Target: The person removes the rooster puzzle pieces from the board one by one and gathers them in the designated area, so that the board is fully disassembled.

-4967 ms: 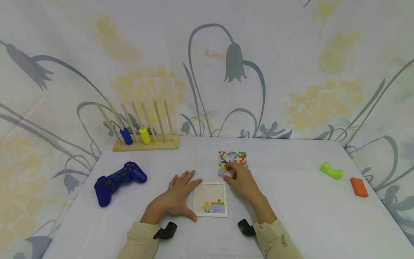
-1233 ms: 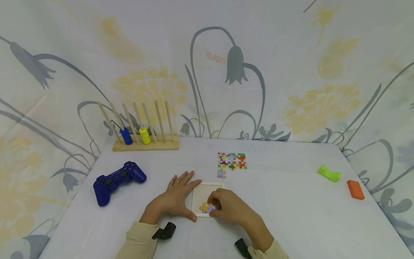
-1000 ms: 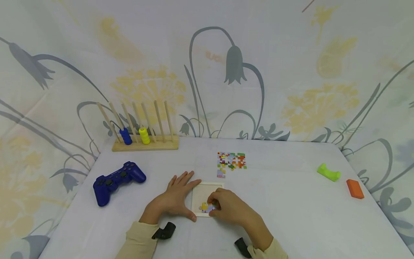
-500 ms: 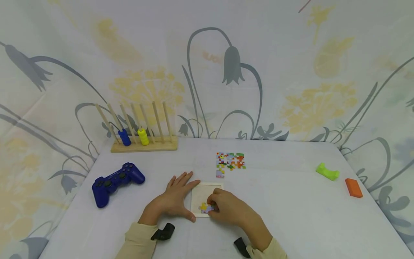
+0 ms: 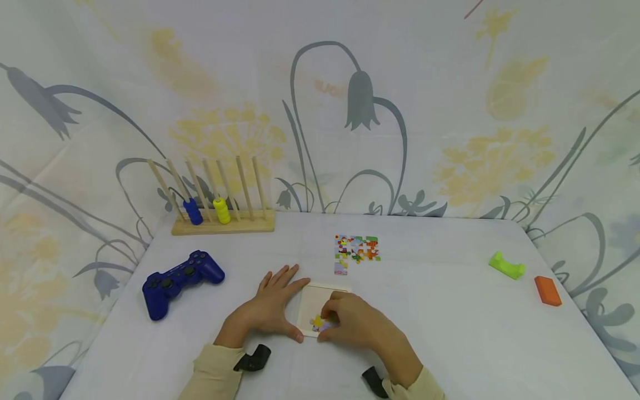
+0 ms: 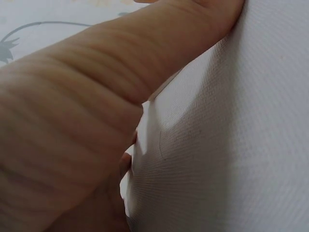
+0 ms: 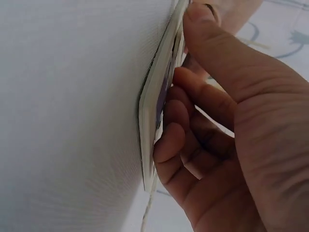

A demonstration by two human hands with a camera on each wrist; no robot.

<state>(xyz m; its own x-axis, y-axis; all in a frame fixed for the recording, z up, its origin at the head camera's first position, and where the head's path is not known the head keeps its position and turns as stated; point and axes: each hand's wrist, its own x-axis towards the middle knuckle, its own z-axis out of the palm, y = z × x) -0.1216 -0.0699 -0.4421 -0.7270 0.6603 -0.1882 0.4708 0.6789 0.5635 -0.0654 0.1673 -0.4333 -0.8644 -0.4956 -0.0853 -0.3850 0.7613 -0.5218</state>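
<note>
A square wooden puzzle tray (image 5: 312, 294) lies on the table between the hands. In it are a yellow puzzle piece (image 5: 317, 321) and a purple one; the right side of the tray is covered. My left hand (image 5: 270, 308) is spread flat beside the tray, thumb and index finger at its left edge. My right hand (image 5: 357, 319) is over the tray's lower right, fingers curled, pinching at a puzzle piece mostly hidden beneath them. In the right wrist view the thumb (image 7: 200, 19) and curled fingers are against the tray's rim (image 7: 149, 111). More puzzle pieces (image 5: 356, 250) lie joined behind the tray.
On the left lies a blue game controller (image 5: 182, 280). Behind it stands a wooden peg rack (image 5: 225, 223) with blue and yellow beads. A green curved block (image 5: 506, 265) and an orange block (image 5: 548, 290) are at the far right. A patterned cloth hangs behind the table.
My right hand has come from the joined pieces to the tray, and fewer pieces lie there. In the last half second the tray has turned slightly. My left hand has stayed in place.
</note>
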